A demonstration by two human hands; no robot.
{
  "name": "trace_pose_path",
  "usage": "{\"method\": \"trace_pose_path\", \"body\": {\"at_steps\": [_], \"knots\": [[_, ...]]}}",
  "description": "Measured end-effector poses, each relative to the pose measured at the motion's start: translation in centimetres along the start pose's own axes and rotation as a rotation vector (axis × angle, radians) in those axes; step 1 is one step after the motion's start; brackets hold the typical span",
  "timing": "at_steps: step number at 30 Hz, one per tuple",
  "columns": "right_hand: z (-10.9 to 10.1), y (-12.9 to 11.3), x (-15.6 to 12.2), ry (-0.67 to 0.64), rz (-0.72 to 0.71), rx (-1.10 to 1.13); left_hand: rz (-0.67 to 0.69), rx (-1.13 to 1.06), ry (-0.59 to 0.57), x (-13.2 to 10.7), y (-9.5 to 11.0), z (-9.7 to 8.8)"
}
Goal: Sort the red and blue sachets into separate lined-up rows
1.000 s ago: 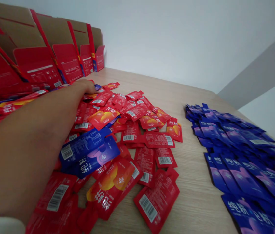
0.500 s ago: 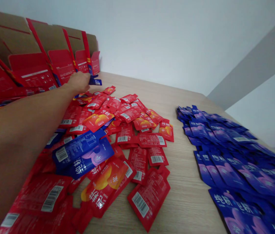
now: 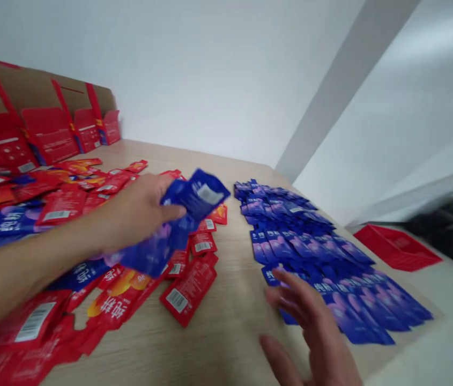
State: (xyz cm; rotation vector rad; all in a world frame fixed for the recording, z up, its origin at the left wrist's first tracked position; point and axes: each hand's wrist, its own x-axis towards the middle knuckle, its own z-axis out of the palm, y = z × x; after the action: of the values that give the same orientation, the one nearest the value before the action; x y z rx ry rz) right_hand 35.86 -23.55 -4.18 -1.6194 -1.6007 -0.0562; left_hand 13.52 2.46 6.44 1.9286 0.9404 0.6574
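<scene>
My left hand (image 3: 141, 212) is closed on blue pouches (image 3: 198, 201), lifted above a heap of red pouches (image 3: 194, 281) printed with yellow fruit. How many it grips I cannot tell, as motion blurs them. My right hand (image 3: 310, 327) is held over the table's near right part, thumb and fingers apart, with nothing in it. Just beyond its fingers lie overlapping rows of blue pouches (image 3: 286, 241) with pink fruit prints. More blue pouches (image 3: 5, 222) lie among the red ones at the left.
Open red cardboard boxes (image 3: 49, 134) stand in a row at the back left, against the white wall (image 3: 194, 80). Bare wood of the table (image 3: 230, 300) separates the red heap from the blue rows. A red bin (image 3: 397, 246) sits beyond the table's right edge.
My left hand has come back from near the boxes towards the middle, carrying blue pouches. My right hand has entered at the lower right. The view has turned right.
</scene>
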Motion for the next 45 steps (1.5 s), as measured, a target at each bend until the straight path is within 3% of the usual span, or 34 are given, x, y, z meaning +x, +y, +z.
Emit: {"method": "trace_pose_path", "body": {"at_steps": [3,6,11,15,19,22,24,28,33,41,45], "knots": [[0.1,-1.0,2.3,-0.024,0.03,0.166,0.001,-0.047,-0.258,-4.3,-0.1,6.2],[-0.1,-1.4,3.0,-0.091,0.017,0.235,-0.005,-0.058,-0.333,-6.4,-0.5,10.1],[-2.9,-1.1,2.1,-0.147,0.064,0.203,-0.003,-0.095,-0.428,-6.9,0.3,12.9],[-6.3,-0.6,1.4,-0.065,0.016,0.169,-0.067,-0.228,-0.525,-6.6,2.4,14.6],[-10.7,2.6,0.3,0.112,0.052,0.077,-0.267,-0.402,-0.569,-6.0,3.7,15.9],[-13.9,6.9,-0.4,0.329,0.077,-0.093,-0.444,-0.472,-0.474,-5.5,3.1,16.5],[-15.4,9.9,-0.8,0.383,-0.001,-0.28,-0.481,-0.506,-0.407,-5.0,2.2,16.8],[-16.4,14.4,-1.2,0.153,-0.259,-0.426,-0.475,-0.585,-0.316,-4.5,0.8,17.5],[-15.5,17.2,-2.1,-0.079,-0.45,-0.4,-0.501,-0.665,-0.298,-5.5,1.2,17.8],[-15.6,18.5,-3.0,-0.288,-0.38,-0.449,-0.476,-0.804,-0.279,-5.9,1.6,18.2],[-15.9,17.1,-3.0,-0.304,-0.367,-0.529,-0.451,-0.839,-0.233,-5.7,2.7,18.5]]}}
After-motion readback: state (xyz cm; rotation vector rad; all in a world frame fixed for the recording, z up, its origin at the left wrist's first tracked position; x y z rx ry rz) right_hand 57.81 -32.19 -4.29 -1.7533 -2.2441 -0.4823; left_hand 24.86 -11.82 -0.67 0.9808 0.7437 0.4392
